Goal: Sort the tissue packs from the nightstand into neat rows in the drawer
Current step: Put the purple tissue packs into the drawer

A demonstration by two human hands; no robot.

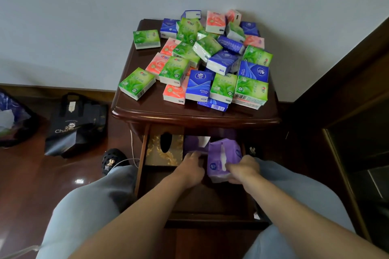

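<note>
Pale wall point(84, 17) — glossy dark wooden floor point(31, 185)

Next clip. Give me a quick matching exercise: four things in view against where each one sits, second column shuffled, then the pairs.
Things:
1. purple tissue pack
2. gold-patterned tissue box
3. black tote bag
4. pile of green, blue and pink tissue packs

Places:
A. on the floor left of the nightstand
B. on top of the nightstand
C. gripped by the right hand over the open drawer
D. back left of the drawer

Pairs: 1-C, 2-D, 3-A, 4-B
</note>
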